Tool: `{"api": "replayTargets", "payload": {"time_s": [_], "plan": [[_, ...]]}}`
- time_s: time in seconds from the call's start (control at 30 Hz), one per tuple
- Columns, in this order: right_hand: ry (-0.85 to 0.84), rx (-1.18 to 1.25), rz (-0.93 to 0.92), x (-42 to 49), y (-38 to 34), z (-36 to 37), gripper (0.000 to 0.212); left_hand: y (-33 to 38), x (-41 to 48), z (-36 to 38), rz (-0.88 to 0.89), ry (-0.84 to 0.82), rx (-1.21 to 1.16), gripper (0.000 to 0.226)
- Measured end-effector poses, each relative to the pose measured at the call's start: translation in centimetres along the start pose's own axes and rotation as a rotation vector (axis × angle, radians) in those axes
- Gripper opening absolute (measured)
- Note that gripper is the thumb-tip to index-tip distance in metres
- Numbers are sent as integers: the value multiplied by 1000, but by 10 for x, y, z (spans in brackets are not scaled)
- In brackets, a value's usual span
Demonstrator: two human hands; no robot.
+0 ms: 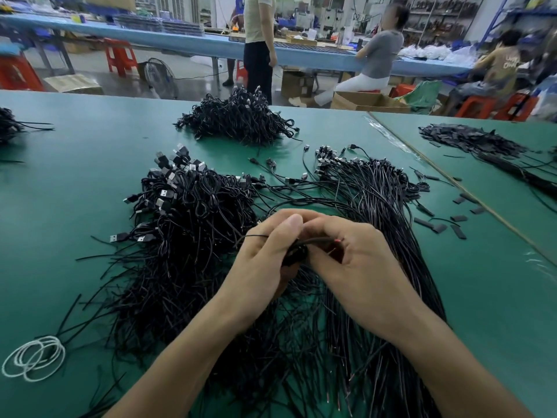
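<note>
As the left hand [265, 257] and right hand [358, 257] meet at the centre of the frame, both pinch one thin black cable [319, 239] held clear of the tabletop [75, 176]
Fingers curl tight, the left round a dark bundled part, the right by the stripped end where a red core shows, likely steadying it for fitting; plug-ended cables [193, 200] lie left of centre, straight cables [379, 206] right of it, short black sleeves [434, 226] scattered further right, within reach

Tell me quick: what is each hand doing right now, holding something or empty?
Left hand: closed, gripping a thin black insulated cable.
Right hand: closed round the same cable, near its red wire tip.
</note>
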State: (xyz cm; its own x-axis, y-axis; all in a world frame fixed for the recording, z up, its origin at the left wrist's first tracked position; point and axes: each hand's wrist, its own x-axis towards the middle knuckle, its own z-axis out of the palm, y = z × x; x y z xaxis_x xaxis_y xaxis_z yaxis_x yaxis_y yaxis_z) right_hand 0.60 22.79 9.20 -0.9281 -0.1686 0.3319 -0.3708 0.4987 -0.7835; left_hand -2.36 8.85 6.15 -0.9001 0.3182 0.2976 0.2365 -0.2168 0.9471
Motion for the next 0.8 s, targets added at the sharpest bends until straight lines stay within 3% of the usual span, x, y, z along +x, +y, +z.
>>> {"api": "replayTargets", "payload": {"time_s": [0.33, 0.57, 0.8], "plan": [[151, 32, 55, -3, -7, 13, 16, 7, -2, 1, -32, 201, -121, 58], [121, -488, -175, -7, -11, 16, 9, 0, 2, -8, -74, 279, -74, 64], [-86, -871, -455, -7, -15, 8, 9, -5, 1, -7, -120, 219, 17, 69]]}}
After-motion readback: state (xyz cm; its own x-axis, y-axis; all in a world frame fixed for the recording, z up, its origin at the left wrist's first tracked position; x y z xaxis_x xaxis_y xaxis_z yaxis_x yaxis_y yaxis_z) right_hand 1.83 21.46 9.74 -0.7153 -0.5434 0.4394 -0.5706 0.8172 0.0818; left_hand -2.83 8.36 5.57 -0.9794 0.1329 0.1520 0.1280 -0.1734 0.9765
